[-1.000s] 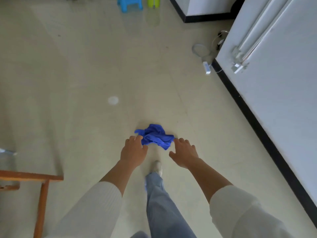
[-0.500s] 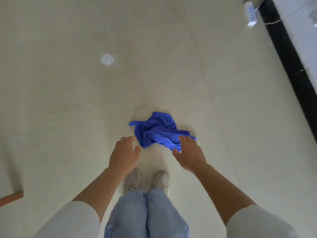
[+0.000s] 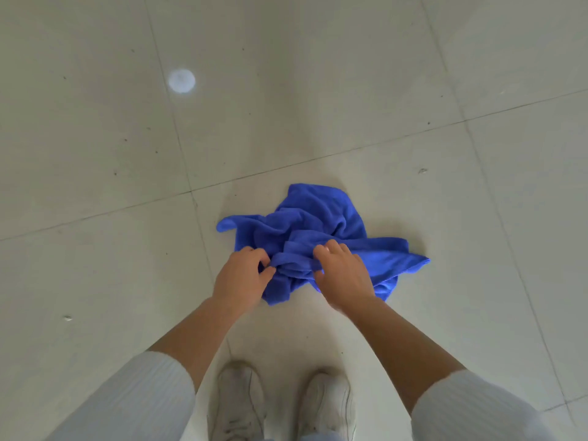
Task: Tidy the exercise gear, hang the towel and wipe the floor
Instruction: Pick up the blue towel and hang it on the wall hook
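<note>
Blue towel [image 3: 318,221] in both hands [image 3: 241,276] [image 3: 345,278]

The person wears a white ribbed-knit top whose left sleeve [image 3: 133,399] and right sleeve [image 3: 471,409] end short of the wrists, leaving forearms, left hand [image 3: 241,278] and right hand [image 3: 343,278] bare, plus scuffed off-white lace-up sneakers [image 3: 237,405].
</note>
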`<state>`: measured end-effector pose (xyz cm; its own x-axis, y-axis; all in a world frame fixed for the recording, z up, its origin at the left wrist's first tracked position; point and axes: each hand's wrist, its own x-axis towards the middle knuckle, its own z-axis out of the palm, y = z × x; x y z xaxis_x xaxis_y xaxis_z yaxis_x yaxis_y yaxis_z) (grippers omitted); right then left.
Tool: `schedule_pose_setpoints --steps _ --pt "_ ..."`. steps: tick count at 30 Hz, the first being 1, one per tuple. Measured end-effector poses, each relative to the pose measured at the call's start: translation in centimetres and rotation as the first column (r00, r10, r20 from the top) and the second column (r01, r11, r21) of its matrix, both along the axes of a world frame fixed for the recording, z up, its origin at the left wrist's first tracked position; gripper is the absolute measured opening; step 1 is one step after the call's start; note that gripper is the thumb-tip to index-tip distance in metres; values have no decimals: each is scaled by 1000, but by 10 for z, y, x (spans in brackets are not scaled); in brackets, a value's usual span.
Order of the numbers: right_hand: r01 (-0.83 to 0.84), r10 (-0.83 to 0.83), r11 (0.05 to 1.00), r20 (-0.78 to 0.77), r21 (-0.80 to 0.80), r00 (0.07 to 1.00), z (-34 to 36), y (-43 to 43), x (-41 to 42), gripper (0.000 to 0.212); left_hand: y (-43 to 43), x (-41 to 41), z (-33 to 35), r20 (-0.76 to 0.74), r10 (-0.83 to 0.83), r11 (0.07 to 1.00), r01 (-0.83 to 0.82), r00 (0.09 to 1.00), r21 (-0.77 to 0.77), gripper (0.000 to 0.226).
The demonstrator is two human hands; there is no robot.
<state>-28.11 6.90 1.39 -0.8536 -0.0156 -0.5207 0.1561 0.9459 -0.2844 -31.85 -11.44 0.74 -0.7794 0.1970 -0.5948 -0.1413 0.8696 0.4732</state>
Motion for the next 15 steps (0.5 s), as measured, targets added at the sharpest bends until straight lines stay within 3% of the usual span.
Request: schedule_pose_setpoints --steps 3,6,15 --pt "252 -243 950 69 -186 968 27 9 -7 4 2 -2 19 45 92 991 -96 995 95 13" --pt "345 -329 905 105 -250 938 91 21 -5 9 10 -5 82 28 114 976 -117 993 183 10" --pt "479 -513 781 27 -401 858 421 55 10 11 44 -19 409 -181 60 944 3 982 330 6"
